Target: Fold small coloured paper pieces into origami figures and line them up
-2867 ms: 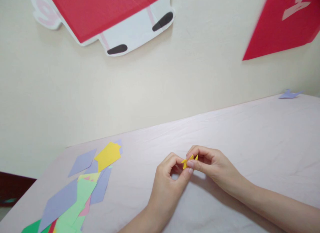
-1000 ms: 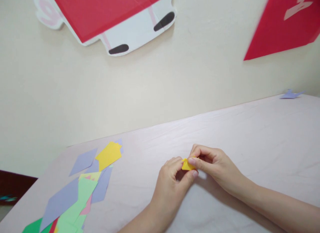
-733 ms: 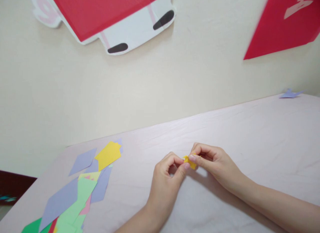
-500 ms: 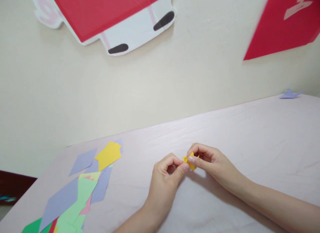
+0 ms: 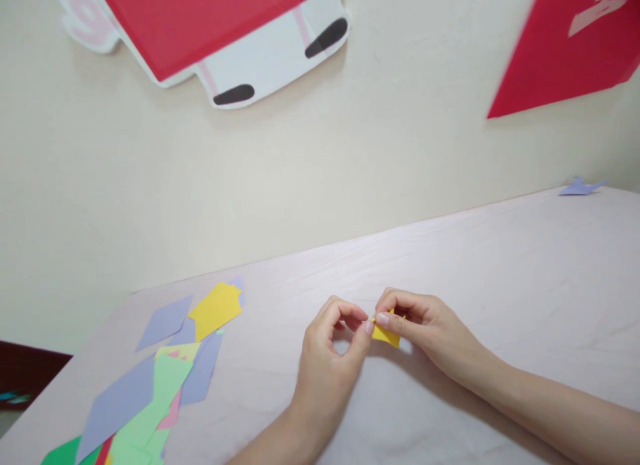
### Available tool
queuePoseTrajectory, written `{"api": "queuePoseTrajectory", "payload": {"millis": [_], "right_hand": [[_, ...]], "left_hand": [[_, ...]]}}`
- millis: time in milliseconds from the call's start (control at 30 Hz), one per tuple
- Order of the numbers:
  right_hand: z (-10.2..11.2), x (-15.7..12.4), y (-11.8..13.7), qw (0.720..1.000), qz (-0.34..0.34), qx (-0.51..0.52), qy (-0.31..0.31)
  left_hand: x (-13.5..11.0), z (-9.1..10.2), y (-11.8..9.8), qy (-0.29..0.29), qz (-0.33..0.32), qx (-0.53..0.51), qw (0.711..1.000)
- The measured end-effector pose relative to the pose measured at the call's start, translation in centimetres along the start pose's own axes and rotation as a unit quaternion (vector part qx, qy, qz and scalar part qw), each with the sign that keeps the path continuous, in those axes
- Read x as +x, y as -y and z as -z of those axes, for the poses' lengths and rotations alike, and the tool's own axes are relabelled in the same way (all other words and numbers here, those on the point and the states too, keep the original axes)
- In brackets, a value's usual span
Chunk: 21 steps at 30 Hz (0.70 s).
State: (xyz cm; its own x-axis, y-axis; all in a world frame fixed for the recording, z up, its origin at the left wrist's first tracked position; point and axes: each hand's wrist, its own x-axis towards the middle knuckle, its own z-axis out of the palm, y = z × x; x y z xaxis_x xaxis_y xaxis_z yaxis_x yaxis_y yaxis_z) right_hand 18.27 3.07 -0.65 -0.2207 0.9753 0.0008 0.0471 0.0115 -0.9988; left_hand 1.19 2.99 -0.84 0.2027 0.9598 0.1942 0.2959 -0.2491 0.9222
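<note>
A small piece of folded yellow paper (image 5: 387,335) is held just above the table between my two hands. My right hand (image 5: 425,325) pinches it from above with thumb and forefinger, and a flat yellow flap shows below the thumb. At its left tip, the thumb and forefinger of my left hand (image 5: 335,358) close on a tiny point of the paper. My fingers cover much of the fold.
Loose coloured sheets lie at the left: a yellow piece (image 5: 216,310), purple sheets (image 5: 120,402) and light green strips (image 5: 163,392). A folded purple paper figure (image 5: 580,186) stands at the far right edge. The wall (image 5: 280,185) rises behind the cloth-covered table (image 5: 500,278).
The yellow paper has turned between my fingers and shows a broader flat face below my right thumb. My left forefinger has lifted and straightened slightly.
</note>
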Motion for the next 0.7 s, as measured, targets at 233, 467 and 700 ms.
{"api": "queuePoseTrajectory", "payload": {"millis": [233, 467, 700], "right_hand": [[-0.27, -0.18, -0.22, 0.999, 0.036, -0.037, 0.002], [-0.51, -0.23, -0.25, 0.999, 0.019, -0.028, 0.018], [-0.48, 0.00, -0.31, 1.000, 0.005, 0.002, 0.016]], "left_hand": [[-0.20, -0.25, 0.00, 0.012, 0.016, -0.016, 1.000], [-0.12, -0.16, 0.06, -0.007, 0.052, -0.078, 0.996], [-0.01, 0.04, 0.08, -0.035, 0.077, -0.120, 0.989]]}}
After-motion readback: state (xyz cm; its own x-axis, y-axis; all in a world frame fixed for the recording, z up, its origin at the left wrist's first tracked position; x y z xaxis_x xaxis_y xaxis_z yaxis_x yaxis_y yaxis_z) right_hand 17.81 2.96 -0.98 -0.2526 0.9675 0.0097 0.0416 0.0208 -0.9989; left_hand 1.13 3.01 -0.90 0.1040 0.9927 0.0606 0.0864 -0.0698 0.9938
